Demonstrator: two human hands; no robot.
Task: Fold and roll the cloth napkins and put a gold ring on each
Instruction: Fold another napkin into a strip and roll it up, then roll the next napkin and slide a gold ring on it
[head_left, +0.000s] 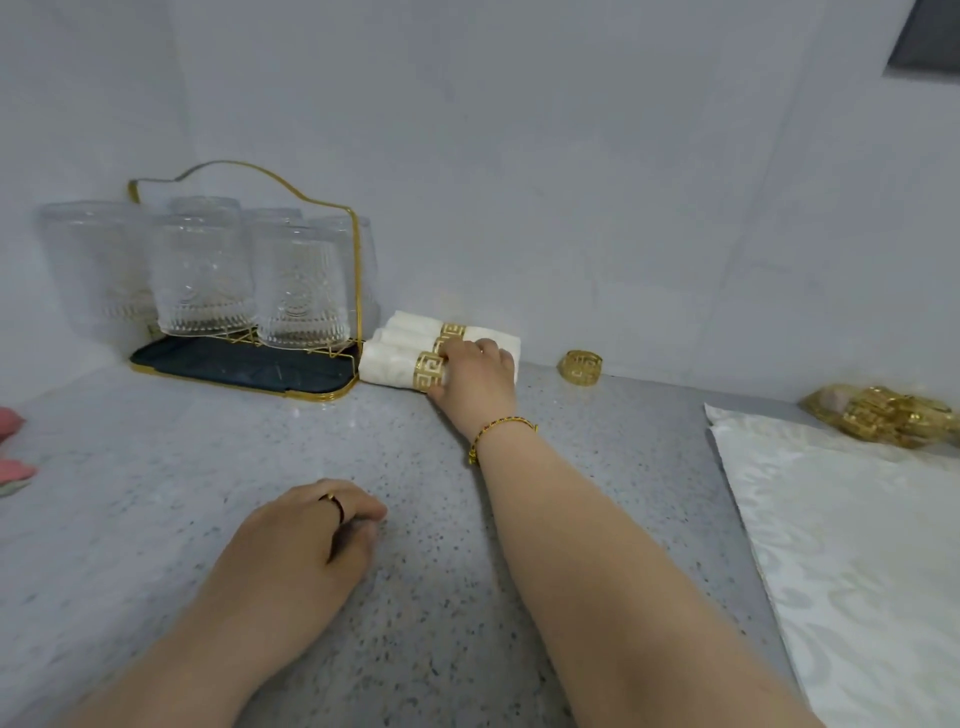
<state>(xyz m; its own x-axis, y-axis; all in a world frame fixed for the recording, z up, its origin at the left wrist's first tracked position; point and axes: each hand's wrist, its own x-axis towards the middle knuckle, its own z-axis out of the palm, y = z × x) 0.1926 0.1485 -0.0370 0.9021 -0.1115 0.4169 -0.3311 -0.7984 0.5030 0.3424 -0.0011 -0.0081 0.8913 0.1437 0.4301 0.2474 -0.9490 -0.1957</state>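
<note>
Your left hand (311, 540) lies loose; right hand (475, 371) holds one of three ringed napkin rolls (395, 364); flat napkins (857, 545) wait on the right.

Three rolled napkins (390, 364) right of glass rack (208, 364), loose ring (580, 367) further right, flat napkin (857, 545) far right

We find the widest free room on the counter (156, 467) at middle left, between the left hand (306, 540) and the glass rack (244, 371). The rack and its upturned glasses (202, 275) block the far left corner. The rolled napkins (389, 364) lie just beside it against the wall (519, 182); the right hand (478, 374) grips them, its forearm crossing the middle. We see a gap between them and the loose ring (580, 367). The flat napkin (857, 545) covers the right, the pile of rings (883, 413) beyond. Pink things (13, 447) edge the left.
</note>
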